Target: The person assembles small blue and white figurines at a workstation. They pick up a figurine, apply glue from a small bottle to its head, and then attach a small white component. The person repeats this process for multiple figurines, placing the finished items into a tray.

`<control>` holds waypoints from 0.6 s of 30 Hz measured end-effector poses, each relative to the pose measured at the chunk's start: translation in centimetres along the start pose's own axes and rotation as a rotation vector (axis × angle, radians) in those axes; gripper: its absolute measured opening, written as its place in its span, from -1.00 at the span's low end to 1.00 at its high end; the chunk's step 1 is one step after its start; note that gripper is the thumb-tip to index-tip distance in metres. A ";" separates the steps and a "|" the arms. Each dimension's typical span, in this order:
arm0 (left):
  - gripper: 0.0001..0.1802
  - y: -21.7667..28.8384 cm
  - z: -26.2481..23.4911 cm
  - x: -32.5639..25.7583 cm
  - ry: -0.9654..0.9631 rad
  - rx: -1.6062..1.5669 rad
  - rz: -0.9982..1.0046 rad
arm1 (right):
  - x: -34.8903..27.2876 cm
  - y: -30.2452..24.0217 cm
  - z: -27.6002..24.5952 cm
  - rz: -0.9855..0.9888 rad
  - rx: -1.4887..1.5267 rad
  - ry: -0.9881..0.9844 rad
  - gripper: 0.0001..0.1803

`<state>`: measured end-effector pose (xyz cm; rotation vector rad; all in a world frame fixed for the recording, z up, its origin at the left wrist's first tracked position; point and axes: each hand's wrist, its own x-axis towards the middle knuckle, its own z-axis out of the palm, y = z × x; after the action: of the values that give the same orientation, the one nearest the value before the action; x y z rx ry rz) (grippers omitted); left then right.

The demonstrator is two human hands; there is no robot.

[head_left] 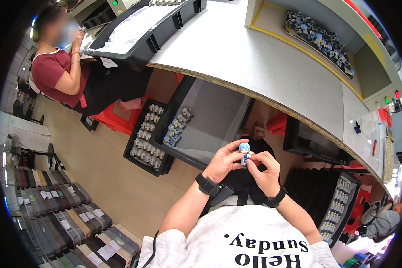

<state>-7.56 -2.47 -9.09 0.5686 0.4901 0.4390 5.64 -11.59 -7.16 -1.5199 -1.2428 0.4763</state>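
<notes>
Between my two hands, above my lap, is a small figurine with light-blue hair and a blue and white body. My left hand pinches it from the left, its fingers near the head and thumb against the side. On the other side, the thumb and fingers of my right hand close on the figurine's lower body. A black tray is just left of my hands, and several similar blue figurines stand in rows at its left end.
Another black tray of pale figurine parts lies beyond it. The grey worktable curves ahead, with a lit booth holding piled blue-haired figurines. Stacked trays stand at right. A co-worker sits at far left, near stacked bins.
</notes>
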 end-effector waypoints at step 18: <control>-0.56 -0.3 0.2 -0.1 0.009 0.006 0.001 | -0.2 -0.3 0.4 0.013 0.016 0.037 -0.92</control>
<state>-7.51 -2.78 -9.08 0.5727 0.5002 0.4415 5.11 -11.67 -7.10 -1.5175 -1.1982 0.4632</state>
